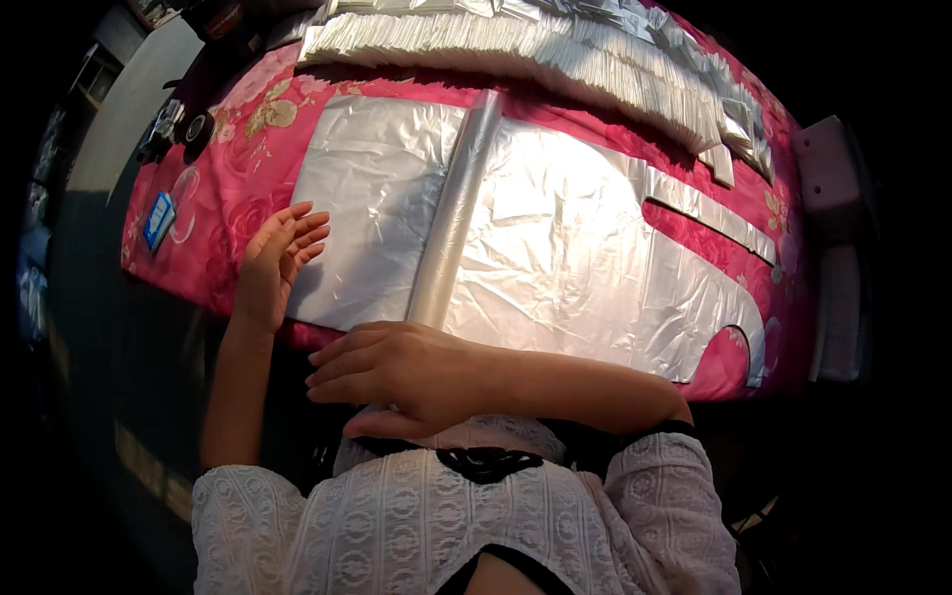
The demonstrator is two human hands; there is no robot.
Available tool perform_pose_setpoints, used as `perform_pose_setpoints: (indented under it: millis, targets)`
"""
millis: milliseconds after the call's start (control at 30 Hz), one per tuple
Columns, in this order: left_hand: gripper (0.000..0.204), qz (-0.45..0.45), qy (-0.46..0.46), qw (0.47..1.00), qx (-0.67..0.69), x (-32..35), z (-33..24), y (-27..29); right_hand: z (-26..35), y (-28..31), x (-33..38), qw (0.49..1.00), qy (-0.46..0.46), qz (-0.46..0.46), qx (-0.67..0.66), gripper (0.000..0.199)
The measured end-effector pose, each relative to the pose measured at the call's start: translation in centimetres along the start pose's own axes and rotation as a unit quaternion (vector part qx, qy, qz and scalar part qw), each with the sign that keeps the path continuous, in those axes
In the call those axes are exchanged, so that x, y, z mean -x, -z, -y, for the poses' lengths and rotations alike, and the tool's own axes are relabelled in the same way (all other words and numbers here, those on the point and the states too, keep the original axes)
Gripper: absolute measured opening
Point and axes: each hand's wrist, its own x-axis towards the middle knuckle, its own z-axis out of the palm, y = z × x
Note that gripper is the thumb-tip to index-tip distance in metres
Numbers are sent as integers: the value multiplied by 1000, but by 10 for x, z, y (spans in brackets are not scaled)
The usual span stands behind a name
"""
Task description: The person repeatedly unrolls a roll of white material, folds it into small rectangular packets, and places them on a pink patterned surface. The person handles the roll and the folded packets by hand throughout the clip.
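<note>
A silvery-white plastic carrier bag [555, 228] lies flat on the table, its handle straps and cut-outs toward the right. Across it, from the far side to the near edge, runs a narrow translucent plastic roll [458, 203]; whether it is part of the bag I cannot tell. My left hand [273, 260] is raised beside the bag's left edge, fingers apart and slightly bent, holding nothing. In front of the table's near edge, close to the roll's near end, my right hand [402, 375] reaches across my body with fingers stretched out and nothing visible in them.
A pink flowered cloth [260, 188] covers the table. Long rows of folded white pieces [516, 50] stand packed along the far side. At the left are a small blue-and-white box [159, 220] and a black ring-shaped roll [198, 129]. Pale pink chair-like shapes [835, 174] stand beyond the right edge.
</note>
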Motion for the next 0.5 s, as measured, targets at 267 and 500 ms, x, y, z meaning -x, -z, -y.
perform_pose_setpoints:
  millis: [267, 500]
  targets:
    - [34, -48, -32, 990, -130, 86, 49, 41, -101, 55, 11, 902, -125, 5, 414, 54]
    - [82, -152, -72, 798, -579, 93, 56, 17, -153, 3, -84, 893, -124, -71, 427, 49]
